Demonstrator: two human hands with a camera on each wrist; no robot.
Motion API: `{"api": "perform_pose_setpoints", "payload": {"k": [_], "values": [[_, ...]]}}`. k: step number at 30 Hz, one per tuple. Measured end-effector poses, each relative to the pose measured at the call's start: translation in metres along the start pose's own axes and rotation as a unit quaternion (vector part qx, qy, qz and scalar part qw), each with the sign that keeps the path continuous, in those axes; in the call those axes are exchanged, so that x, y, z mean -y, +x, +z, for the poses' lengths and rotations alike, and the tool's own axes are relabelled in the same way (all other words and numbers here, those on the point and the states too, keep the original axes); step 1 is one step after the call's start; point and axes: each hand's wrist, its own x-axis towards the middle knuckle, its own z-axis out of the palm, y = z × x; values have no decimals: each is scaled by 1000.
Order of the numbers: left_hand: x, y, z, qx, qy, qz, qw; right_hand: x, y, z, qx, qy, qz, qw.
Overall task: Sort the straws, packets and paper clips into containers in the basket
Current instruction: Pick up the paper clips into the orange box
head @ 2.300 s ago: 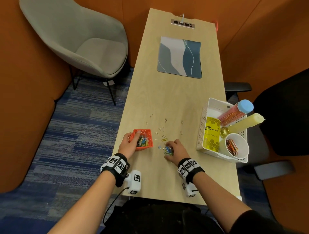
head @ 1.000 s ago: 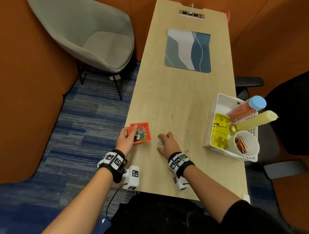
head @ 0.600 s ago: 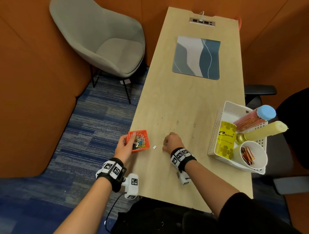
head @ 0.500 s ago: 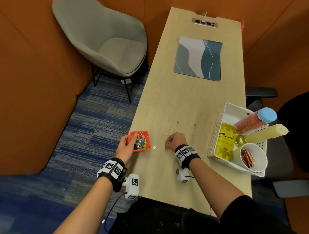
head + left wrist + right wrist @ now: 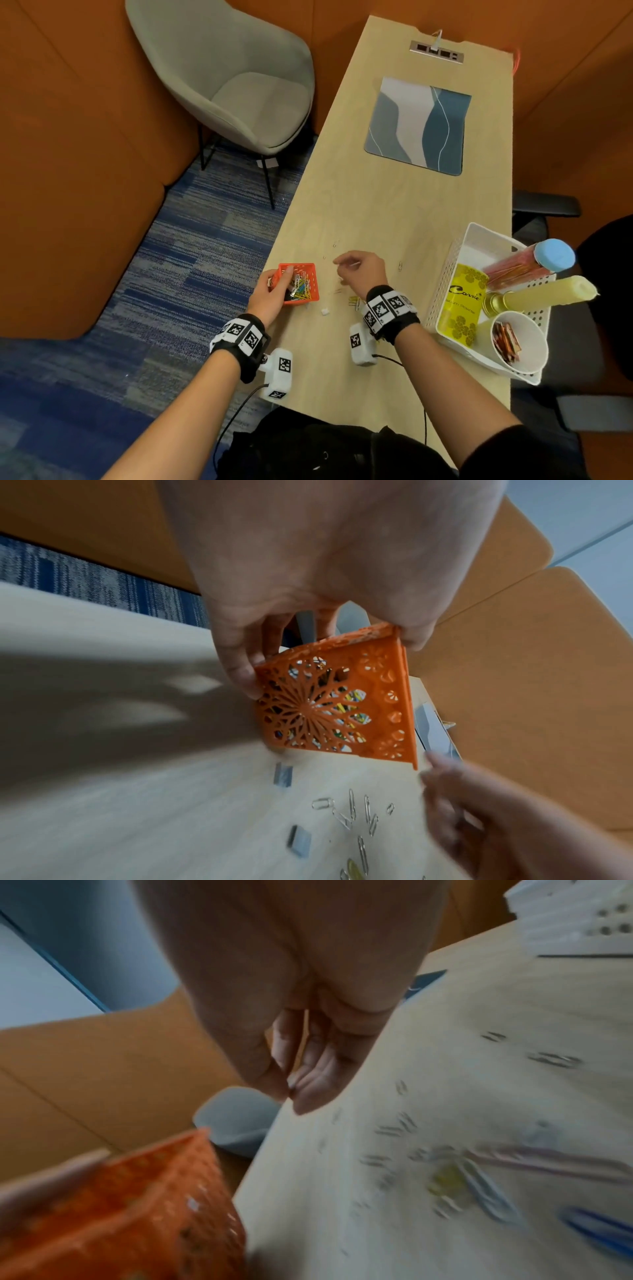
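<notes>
My left hand (image 5: 281,275) grips the small orange lattice container (image 5: 301,284), thumb on its near-left wall and fingers over the rim; in the left wrist view the container (image 5: 329,710) stands on the table with coloured paper clips inside. Just right of it my right hand (image 5: 337,262) hovers above the table, thumb pinched against the fingertips (image 5: 291,1093) on small paper clips that the fingers mostly hide. Loose paper clips (image 5: 354,301) and thin pink straws (image 5: 335,291) lie under that wrist; more clips (image 5: 352,813) are scattered nearby.
The white basket (image 5: 445,274) stands at the table's right edge with a blue-lidded jar of straws (image 5: 555,255), a yellow packet (image 5: 462,301), a pale yellow candle (image 5: 548,291) and a cup of packets (image 5: 517,342). A blue-grey mat (image 5: 418,126) lies farther back. A grey chair (image 5: 239,85) stands left.
My right hand has risen off the table where it was gathering clips and now hovers pinched, closer to the orange container. The left hand has kept hold of the container.
</notes>
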Motion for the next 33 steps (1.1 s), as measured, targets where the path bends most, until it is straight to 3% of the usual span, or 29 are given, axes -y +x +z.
{"api": "perform_pose_setpoints", "payload": {"k": [1, 3, 6, 11, 18, 24, 27, 30, 33], "values": [[-1, 0, -4, -6, -3, -3, 1000, -10, 0, 3, 6, -30, 10, 999], [3, 5, -11, -25, -16, -8, 1000, -30, -2, 16, 94, -119, -6, 988], [4, 6, -22, -43, -23, -6, 999, -43, -7, 41, 204, -258, -91, 940], [4, 6, -28, -65, -33, -14, 997, -49, -8, 61, 201, -339, -215, 894], [10, 10, -21, -58, -22, -28, 998, -86, -22, 27, 194, -386, -341, 835], [1, 8, -6, -31, -14, -25, 999, -98, -19, 16, 177, -368, -264, 874], [-2, 11, -1, -24, 2, -30, 999, -83, -10, 3, 142, -316, -167, 923], [-4, 11, 5, -14, 1, -26, 1000, -69, -1, -13, 59, -140, -40, 988], [-8, 7, 14, -1, 3, -16, 1000, -41, -3, -21, 36, 63, 11, 997]]}}
